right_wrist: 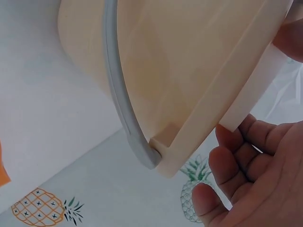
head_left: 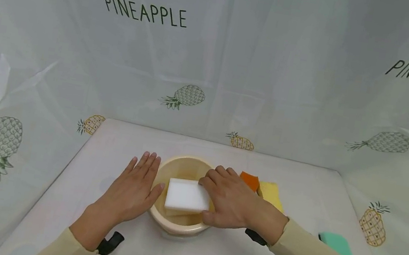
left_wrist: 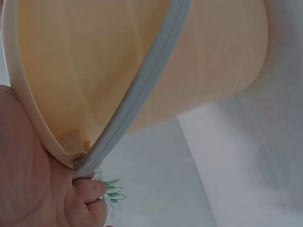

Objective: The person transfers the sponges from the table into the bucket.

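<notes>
A cream bucket (head_left: 172, 226) with a grey handle (left_wrist: 137, 90) stands on the table. My right hand (head_left: 230, 199) holds a white sponge block (head_left: 187, 194) over the bucket's mouth. In the right wrist view the sponge (right_wrist: 255, 90) shows above the rim, between the thumb and fingers (right_wrist: 227, 170). My left hand (head_left: 132, 192) lies against the bucket's left side with its fingers straight. In the left wrist view that palm (left_wrist: 23, 170) touches the rim by the handle's end. Most of the bucket's inside is hidden under the sponge.
Right of the bucket lie an orange piece (head_left: 250, 180) and a yellow piece (head_left: 271, 194), partly behind my right hand and wrist. A teal block (head_left: 338, 245) lies farther right, near the table's edge. Pineapple-printed white sheeting (head_left: 275, 90) surrounds the white table (head_left: 300, 184).
</notes>
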The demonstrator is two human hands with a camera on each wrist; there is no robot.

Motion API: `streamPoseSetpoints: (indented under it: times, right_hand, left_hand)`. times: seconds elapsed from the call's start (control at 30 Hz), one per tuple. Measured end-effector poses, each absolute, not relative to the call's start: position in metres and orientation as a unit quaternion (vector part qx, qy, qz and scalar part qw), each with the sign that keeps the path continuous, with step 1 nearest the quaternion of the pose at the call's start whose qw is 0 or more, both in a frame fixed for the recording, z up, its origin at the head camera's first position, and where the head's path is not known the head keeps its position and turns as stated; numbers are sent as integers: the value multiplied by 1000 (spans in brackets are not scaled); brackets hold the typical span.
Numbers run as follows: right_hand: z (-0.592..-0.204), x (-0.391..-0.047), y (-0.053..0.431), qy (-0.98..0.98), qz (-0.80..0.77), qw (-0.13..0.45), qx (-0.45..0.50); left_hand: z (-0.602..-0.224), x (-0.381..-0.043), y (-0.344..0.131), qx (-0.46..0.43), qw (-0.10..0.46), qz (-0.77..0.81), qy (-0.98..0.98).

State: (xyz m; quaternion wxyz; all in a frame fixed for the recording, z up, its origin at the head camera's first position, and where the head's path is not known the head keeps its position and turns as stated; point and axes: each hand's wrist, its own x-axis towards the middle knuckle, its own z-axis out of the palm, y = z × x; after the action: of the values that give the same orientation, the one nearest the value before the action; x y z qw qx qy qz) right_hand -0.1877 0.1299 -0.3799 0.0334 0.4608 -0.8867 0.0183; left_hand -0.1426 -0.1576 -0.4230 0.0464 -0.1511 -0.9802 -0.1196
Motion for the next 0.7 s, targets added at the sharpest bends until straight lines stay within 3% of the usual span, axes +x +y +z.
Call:
streamPoseSetpoints:
  times: [0.43,0.7]
  right_hand:
    - [-384,-188,131,-891,19,4,455]
    - [-391,-188,134,-893,21,31,448]
  left_hand:
    - [-422,-142,-157,-146,50,-121,-980]
    - [-424,-142,-157,-149,51,-126,-979]
